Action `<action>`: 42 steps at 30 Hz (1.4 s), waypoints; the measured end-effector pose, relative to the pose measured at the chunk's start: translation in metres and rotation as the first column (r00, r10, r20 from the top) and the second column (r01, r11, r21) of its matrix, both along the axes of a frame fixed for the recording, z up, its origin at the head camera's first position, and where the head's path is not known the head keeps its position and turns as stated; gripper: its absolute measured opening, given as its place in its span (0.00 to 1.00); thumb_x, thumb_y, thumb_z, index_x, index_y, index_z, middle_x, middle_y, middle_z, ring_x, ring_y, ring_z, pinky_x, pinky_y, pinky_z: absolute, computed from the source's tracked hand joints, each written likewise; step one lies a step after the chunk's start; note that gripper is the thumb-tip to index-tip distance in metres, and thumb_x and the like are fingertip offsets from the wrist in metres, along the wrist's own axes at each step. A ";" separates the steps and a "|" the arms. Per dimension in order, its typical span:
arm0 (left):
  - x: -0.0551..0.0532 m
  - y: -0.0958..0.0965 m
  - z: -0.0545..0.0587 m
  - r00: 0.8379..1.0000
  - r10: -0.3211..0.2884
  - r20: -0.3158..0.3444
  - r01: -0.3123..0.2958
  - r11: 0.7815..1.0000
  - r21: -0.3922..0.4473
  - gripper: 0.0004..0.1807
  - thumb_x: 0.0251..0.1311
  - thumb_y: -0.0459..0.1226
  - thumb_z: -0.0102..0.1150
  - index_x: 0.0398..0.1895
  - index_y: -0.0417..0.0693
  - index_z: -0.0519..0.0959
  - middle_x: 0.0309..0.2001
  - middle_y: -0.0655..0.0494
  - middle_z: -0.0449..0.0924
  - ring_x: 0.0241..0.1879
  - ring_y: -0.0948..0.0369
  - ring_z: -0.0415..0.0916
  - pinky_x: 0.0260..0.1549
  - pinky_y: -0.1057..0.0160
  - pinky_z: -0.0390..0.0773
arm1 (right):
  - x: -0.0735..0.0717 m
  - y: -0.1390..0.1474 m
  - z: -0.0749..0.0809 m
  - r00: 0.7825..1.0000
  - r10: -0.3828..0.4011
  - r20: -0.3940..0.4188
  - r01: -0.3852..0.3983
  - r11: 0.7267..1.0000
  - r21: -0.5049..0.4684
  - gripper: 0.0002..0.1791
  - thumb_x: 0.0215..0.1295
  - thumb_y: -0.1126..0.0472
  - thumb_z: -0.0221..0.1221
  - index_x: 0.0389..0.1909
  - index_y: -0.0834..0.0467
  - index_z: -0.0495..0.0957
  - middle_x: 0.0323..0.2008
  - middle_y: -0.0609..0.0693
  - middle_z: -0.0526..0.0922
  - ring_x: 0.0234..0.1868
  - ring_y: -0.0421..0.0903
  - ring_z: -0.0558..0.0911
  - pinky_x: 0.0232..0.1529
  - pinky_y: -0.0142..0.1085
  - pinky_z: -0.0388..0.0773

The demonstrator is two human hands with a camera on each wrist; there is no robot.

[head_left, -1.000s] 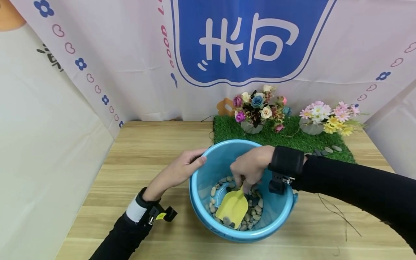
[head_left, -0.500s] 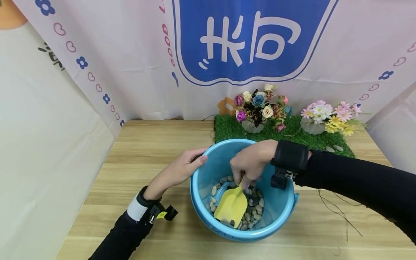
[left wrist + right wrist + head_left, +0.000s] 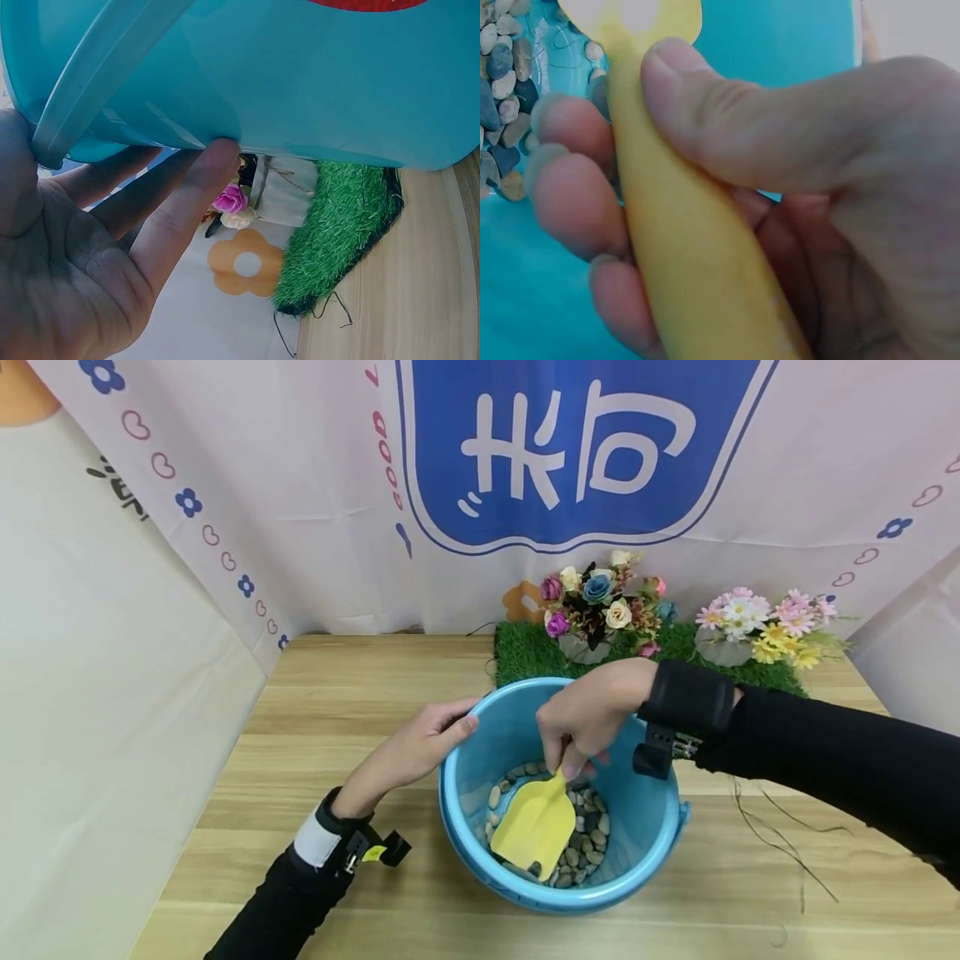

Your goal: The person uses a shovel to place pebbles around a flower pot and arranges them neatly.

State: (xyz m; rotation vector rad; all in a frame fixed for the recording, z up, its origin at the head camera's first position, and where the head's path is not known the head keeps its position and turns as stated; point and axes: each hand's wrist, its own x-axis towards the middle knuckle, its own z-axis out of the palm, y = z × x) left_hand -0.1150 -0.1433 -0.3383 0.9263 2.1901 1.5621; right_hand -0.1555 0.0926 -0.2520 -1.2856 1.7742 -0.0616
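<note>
A light blue bucket [image 3: 555, 902] stands on the table with pebbles [image 3: 581, 843] in its bottom. At its left side my left hand [image 3: 420, 745] grips the rim. The thumb lies over the edge and, in the left wrist view, the fingers [image 3: 180, 202] press the outer wall. My right hand [image 3: 588, 718] reaches over the bucket and grips the handle of a yellow toy shovel [image 3: 534, 828]. A dark pebble [image 3: 535, 867] shows near the blade's front edge. In the right wrist view, thumb and fingers wrap the shovel's handle [image 3: 682, 247].
Behind the bucket, a green artificial turf mat [image 3: 517, 652] bears two flower pots, one with roses [image 3: 600, 597], one with daisies [image 3: 765, 627]. A patterned cloth [image 3: 330, 543] hangs at the back. Dark loose strands [image 3: 787, 847] lie on the wooden table [image 3: 315, 681] at the right.
My right hand has risen slightly and shifted a little right with the shovel, whose blade now appears larger and higher above the pebbles. The left hand has stayed on the rim.
</note>
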 end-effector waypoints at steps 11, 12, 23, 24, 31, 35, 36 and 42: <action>-0.002 0.000 -0.005 1.000 0.008 0.012 -0.008 1.000 0.000 0.20 0.71 0.37 0.38 0.64 0.44 0.65 0.47 0.43 0.77 0.32 0.51 0.80 0.27 0.56 0.83 | -0.001 0.009 0.009 0.997 -0.058 0.053 0.058 0.998 -0.005 0.13 0.67 0.59 0.52 0.25 0.46 0.80 0.22 0.46 0.79 0.24 0.46 0.77 0.27 0.31 0.79; -0.001 0.000 -0.002 1.000 0.007 0.015 -0.007 1.000 0.000 0.20 0.71 0.36 0.38 0.64 0.42 0.64 0.47 0.41 0.77 0.33 0.50 0.80 0.27 0.55 0.83 | -0.001 0.009 0.009 0.997 -0.058 0.052 0.058 0.998 -0.007 0.13 0.67 0.59 0.52 0.25 0.46 0.80 0.22 0.45 0.79 0.24 0.46 0.77 0.27 0.31 0.78; 0.011 0.007 0.026 1.000 -0.002 0.007 0.002 1.000 -0.008 0.19 0.69 0.30 0.37 0.61 0.33 0.65 0.45 0.35 0.76 0.33 0.48 0.80 0.28 0.54 0.83 | -0.001 0.011 0.006 0.998 -0.035 0.048 0.037 0.998 -0.043 0.13 0.68 0.59 0.51 0.25 0.47 0.80 0.20 0.40 0.76 0.22 0.43 0.75 0.26 0.30 0.77; 0.011 0.007 0.026 1.000 -0.002 0.005 0.002 1.000 -0.007 0.19 0.69 0.31 0.37 0.61 0.33 0.65 0.44 0.35 0.77 0.33 0.48 0.80 0.27 0.55 0.83 | -0.001 0.012 0.006 0.998 -0.029 0.047 0.031 0.998 -0.052 0.13 0.68 0.59 0.51 0.25 0.48 0.80 0.20 0.40 0.76 0.22 0.42 0.75 0.26 0.30 0.77; 0.010 0.006 0.025 1.000 -0.014 -0.007 0.014 1.000 0.000 0.19 0.70 0.31 0.37 0.61 0.32 0.65 0.43 0.35 0.77 0.32 0.48 0.80 0.27 0.56 0.83 | 0.001 0.008 -0.001 0.999 0.033 0.019 -0.030 0.992 -0.119 0.15 0.68 0.59 0.51 0.21 0.50 0.77 0.18 0.40 0.72 0.17 0.37 0.69 0.21 0.27 0.71; 0.010 0.006 0.025 1.000 -0.024 -0.012 0.024 1.000 0.004 0.19 0.70 0.31 0.37 0.60 0.32 0.65 0.42 0.34 0.77 0.31 0.48 0.80 0.28 0.55 0.83 | 0.004 0.007 -0.002 1.000 0.022 -0.010 -0.023 0.992 -0.121 0.15 0.68 0.59 0.52 0.20 0.49 0.76 0.17 0.40 0.71 0.16 0.37 0.66 0.19 0.27 0.66; 0.010 0.006 0.025 1.000 -0.024 -0.012 0.024 1.000 0.004 0.19 0.70 0.31 0.37 0.60 0.32 0.65 0.42 0.35 0.77 0.32 0.48 0.80 0.28 0.55 0.83 | 0.005 0.007 -0.003 1.000 0.017 -0.026 -0.020 0.993 -0.119 0.16 0.68 0.59 0.52 0.19 0.50 0.76 0.16 0.40 0.70 0.16 0.37 0.64 0.19 0.27 0.63; 0.010 0.006 0.025 1.000 -0.018 -0.011 0.018 1.000 0.003 0.19 0.70 0.31 0.37 0.60 0.32 0.65 0.42 0.35 0.78 0.32 0.49 0.80 0.28 0.54 0.83 | 0.012 0.005 -0.006 0.989 0.006 -0.149 -0.020 0.995 -0.095 0.17 0.67 0.57 0.53 0.16 0.49 0.74 0.14 0.38 0.68 0.16 0.38 0.61 0.20 0.29 0.56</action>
